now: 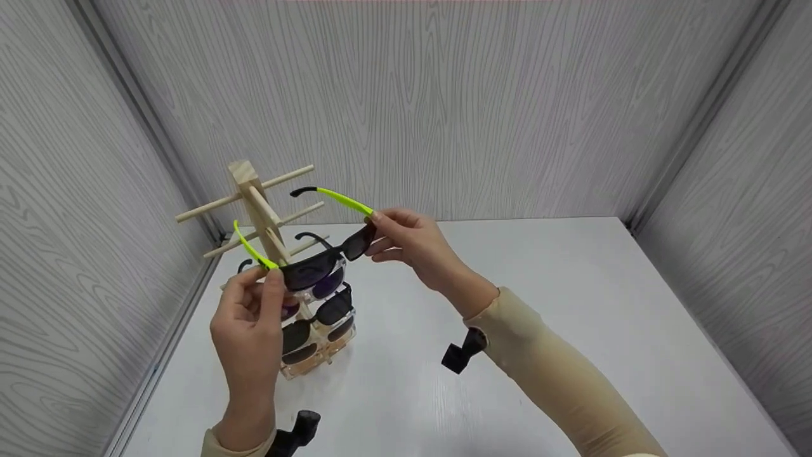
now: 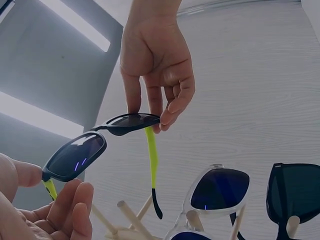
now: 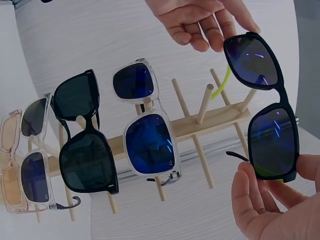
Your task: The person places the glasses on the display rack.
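Both hands hold a pair of sunglasses [image 1: 311,270] with a black front, dark lenses and neon yellow-green temples with black tips. My left hand [image 1: 250,317] pinches one hinge corner between thumb and fingers. At the opposite corner my right hand [image 1: 412,244] pinches the frame where the temple begins. Both temples are unfolded and point toward a wooden display stand [image 1: 242,170] with pegs. In the right wrist view the sunglasses [image 3: 272,142] are beside the stand's upper end, lenses facing the camera.
Lower on the stand hang clear-framed sunglasses with blue lenses [image 3: 148,142], black sunglasses [image 3: 85,160], another clear-framed pair [image 3: 35,175] and a peach-tinted pair [image 3: 12,185]. The stand is at the left of the white table [image 1: 507,393]. Wood-grain panels [image 1: 406,108] enclose the table.
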Demonstrator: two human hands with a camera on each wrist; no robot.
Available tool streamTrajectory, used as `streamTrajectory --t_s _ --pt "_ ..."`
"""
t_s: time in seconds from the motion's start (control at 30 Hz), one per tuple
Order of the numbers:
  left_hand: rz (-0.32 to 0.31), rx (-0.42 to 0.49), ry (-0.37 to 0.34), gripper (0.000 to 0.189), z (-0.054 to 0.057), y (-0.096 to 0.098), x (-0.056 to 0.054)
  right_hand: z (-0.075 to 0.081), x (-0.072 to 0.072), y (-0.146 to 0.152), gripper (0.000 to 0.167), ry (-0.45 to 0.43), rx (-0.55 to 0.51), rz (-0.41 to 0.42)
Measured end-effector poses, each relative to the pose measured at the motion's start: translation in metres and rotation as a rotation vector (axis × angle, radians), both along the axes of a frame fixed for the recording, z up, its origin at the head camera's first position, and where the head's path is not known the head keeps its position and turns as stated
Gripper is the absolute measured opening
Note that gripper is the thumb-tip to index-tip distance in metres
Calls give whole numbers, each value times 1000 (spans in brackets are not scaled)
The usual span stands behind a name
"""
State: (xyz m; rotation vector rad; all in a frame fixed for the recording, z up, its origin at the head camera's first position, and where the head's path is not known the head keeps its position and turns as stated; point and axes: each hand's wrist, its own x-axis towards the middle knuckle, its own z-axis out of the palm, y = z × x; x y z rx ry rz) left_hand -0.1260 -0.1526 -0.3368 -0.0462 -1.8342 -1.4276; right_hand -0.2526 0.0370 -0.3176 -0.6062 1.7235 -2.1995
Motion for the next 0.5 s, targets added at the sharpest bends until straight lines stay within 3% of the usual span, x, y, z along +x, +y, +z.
streamTrajectory --t_s 0.3,0.5 --pt "20 43 -11 23 2 -13 0 6 -2 -17 27 -2 57 -2" --pt "85 60 -32 23 2 -23 -2 9 -3 -29 28 0 102 1"
